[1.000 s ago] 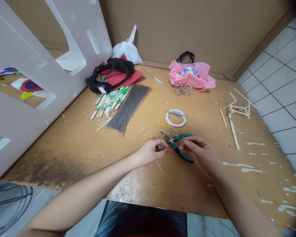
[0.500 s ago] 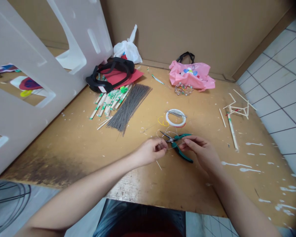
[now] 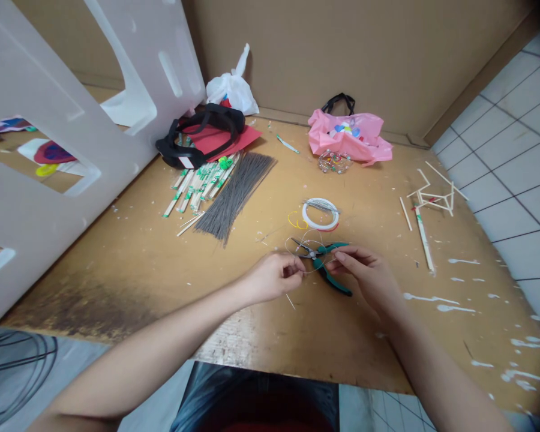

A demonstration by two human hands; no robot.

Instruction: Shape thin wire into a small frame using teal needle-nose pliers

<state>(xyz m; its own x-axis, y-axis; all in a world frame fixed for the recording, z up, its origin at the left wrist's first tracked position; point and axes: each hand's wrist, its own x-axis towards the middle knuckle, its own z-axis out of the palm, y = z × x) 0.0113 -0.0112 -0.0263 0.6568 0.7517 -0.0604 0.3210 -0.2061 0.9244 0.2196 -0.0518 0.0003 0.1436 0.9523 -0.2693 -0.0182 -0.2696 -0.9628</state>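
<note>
Near the table's middle, my left hand (image 3: 276, 277) is closed in a pinch on a thin bent wire (image 3: 312, 272). Opposite it, my right hand (image 3: 362, 273) pinches the other side of the same looped wire. Between and partly behind my hands lie teal-handled pliers (image 3: 328, 277), their jaws apart and pointing left. The wire loops pass over the pliers. Just beyond sits a white ring (image 3: 305, 216) with short grey wires across it, a yellow wire (image 3: 297, 223) at its left. A short straight wire (image 3: 290, 302) lies below my left hand.
A bundle of grey wires (image 3: 236, 195), wrapped sticks (image 3: 193, 189) and a black headset (image 3: 180, 157) lie at the back left. A pink bag (image 3: 369, 141) and a white bag (image 3: 234, 93) stand at the back. On the right is a stick structure (image 3: 434, 201).
</note>
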